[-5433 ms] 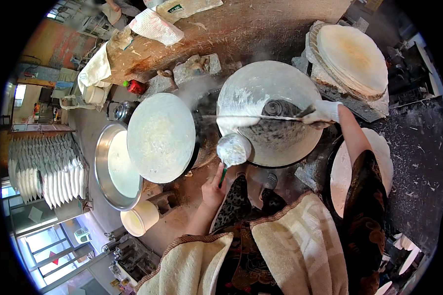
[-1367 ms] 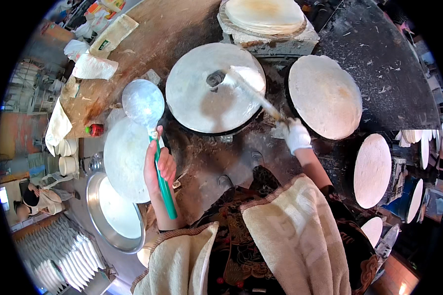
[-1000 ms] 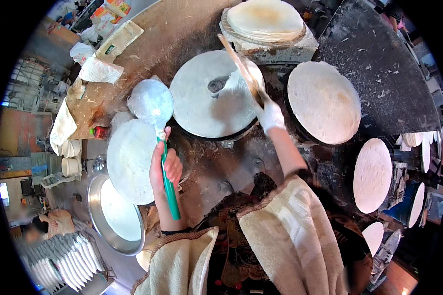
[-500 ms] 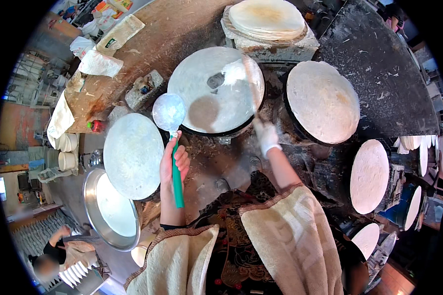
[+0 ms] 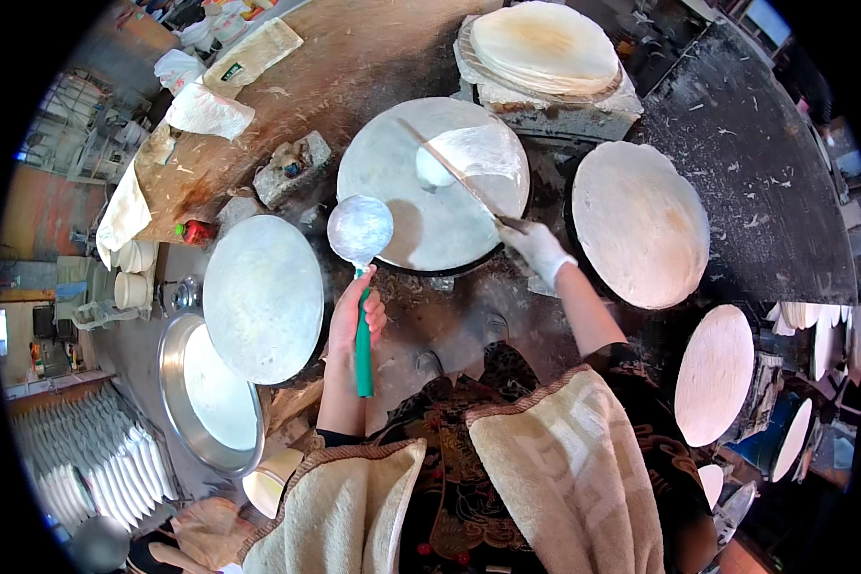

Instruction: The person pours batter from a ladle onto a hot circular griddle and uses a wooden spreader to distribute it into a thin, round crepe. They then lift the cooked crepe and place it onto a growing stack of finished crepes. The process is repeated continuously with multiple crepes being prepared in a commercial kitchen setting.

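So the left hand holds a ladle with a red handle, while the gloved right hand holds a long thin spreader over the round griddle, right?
Not quite: the head view shows that the ladle in the left hand has a green handle. The gloved right hand does hold a long thin spreader over the round griddle.

This looks like a small food workshop making flatbread in quantity. The middle griddle [image 5: 383,158] is large and round, with white batter [image 5: 483,153] spread on part of it. To its left stands a second griddle [image 5: 263,298], and beyond that a wide metal basin [image 5: 174,390] of white liquid [image 5: 222,387]. To its right lies a pale flatbread [image 5: 641,225]; behind it, on that side, sits a stack [image 5: 545,43] of rounds. Far to its left, rows [image 5: 115,469] of pale pieces fill a rack.
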{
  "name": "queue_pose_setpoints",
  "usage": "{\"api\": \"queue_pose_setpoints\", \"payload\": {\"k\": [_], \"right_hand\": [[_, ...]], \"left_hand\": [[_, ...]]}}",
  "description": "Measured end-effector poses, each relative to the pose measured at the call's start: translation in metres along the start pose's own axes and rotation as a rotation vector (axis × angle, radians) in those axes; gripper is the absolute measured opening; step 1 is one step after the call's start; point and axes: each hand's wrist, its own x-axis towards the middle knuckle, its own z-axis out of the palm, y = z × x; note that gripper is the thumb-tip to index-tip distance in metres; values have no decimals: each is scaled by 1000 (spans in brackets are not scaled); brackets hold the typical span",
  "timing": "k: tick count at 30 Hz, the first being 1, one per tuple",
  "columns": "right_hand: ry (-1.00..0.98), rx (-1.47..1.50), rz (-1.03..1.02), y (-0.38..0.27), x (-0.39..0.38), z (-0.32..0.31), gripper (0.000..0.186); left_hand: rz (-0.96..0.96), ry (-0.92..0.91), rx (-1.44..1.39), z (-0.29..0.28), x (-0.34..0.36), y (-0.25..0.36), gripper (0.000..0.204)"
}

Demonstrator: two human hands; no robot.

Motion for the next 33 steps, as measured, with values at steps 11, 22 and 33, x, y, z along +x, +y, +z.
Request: {"api": "queue_pose_setpoints", "payload": {"k": [11,22,33], "right_hand": [[-115,-141,-170,8,15,-19,44],[280,-97,-103,41,-37,103,51],[127,-10,-281,28,-31,87,43]], "left_hand": [[19,132,283,21,73,25,27],[236,187,420,51,127,-5,21],[173,219,105,80,116,-25,17]]}}
